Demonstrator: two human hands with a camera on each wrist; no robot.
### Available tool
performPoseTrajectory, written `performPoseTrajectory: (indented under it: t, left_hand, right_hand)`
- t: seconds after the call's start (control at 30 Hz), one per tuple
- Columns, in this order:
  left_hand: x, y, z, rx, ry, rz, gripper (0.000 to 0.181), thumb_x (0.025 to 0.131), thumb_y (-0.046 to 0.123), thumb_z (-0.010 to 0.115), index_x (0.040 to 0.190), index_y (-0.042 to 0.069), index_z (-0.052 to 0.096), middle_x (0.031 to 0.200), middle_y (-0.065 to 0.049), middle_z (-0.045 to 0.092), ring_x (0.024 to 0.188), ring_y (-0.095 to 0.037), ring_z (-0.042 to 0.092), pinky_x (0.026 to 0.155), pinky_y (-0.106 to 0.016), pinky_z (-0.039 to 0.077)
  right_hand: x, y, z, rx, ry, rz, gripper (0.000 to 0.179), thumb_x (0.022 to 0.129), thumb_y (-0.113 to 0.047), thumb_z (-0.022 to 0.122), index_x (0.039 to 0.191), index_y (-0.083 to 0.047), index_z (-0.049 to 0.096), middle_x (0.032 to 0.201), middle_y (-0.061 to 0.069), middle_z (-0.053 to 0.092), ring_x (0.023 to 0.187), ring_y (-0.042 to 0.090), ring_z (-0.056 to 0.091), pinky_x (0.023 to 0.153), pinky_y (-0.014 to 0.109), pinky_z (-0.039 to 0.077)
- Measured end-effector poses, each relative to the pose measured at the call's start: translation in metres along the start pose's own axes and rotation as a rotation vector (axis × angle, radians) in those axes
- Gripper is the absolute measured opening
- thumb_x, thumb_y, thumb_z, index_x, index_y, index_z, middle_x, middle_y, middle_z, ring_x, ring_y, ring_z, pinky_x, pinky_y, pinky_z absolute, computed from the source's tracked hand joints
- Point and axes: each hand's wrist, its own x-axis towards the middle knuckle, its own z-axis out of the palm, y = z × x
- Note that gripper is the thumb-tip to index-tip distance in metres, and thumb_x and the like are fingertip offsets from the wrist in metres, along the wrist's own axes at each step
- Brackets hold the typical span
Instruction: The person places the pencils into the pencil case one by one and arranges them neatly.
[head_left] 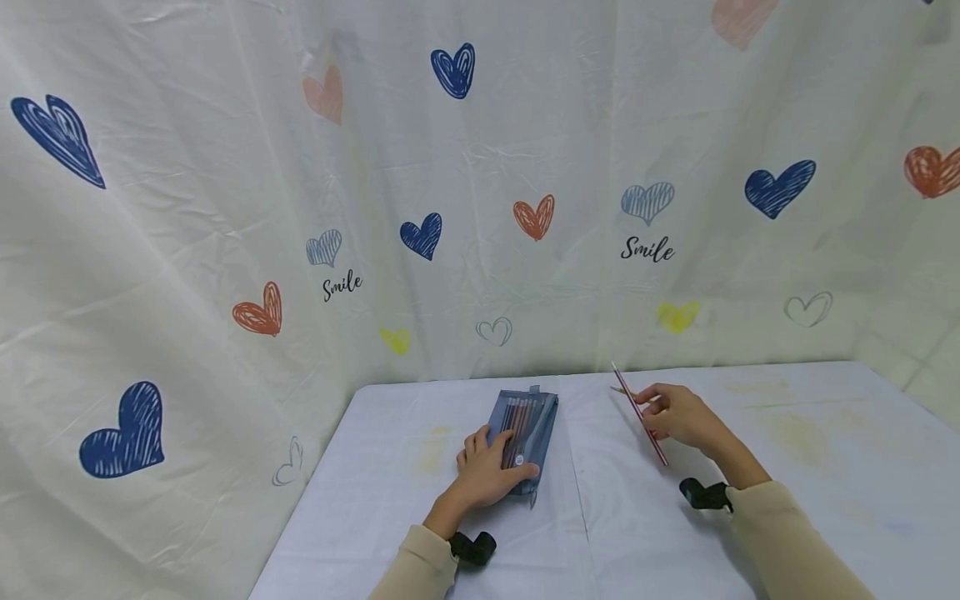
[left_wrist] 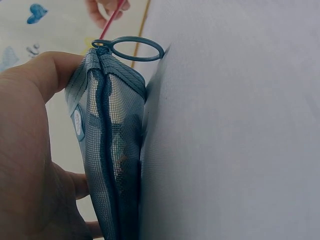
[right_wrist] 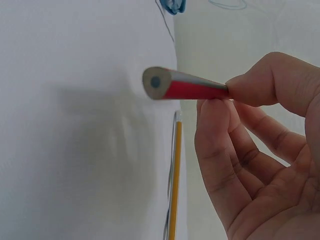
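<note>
A blue-grey mesh pencil case point(head_left: 546, 417) lies flat on the table, with several pencils showing through its top. My left hand point(head_left: 486, 473) rests across it, fingers spread over the left part and thumb at the lower right. In the left wrist view, the zipper edge of the case point(left_wrist: 112, 130) faces the camera, and a loop pull point(left_wrist: 137, 47) sticks out from its end. My right hand point(head_left: 678, 414) pinches a red-and-white pencil point(head_left: 651, 437) between thumb and fingers, above the table. Its flat end shows a dark core in the right wrist view.
A thin yellow pencil-like stick point(right_wrist: 175, 175) lies beyond the right hand, one end pale. White cloth covers the table point(head_left: 600, 533). Behind it hangs a pale curtain point(head_left: 570, 150) printed with hearts and "Smile". A dark wrist device point(head_left: 472, 548) sits under the left wrist.
</note>
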Motion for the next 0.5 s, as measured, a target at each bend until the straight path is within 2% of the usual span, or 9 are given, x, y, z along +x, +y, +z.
performPoseTrajectory:
  t: [0.5]
  left_hand:
    - [0.0, 0.0, 0.0, -0.009, 0.0, 0.0, 0.086, 0.088, 0.063, 0.065, 0.156, 0.015, 0.042, 0.165, -0.023, 0.02, 0.151, -0.041, 0.02, 0.113, -0.067, 0.019]
  right_hand:
    - [0.0, -0.012, 0.008, 0.089, -0.042, -0.018, 0.038, 0.091, -0.005, 0.066, 0.126, 0.007, 0.058, 0.096, 0.012, 0.063, 0.082, 0.018, 0.068, 0.075, 0.036, 0.061]
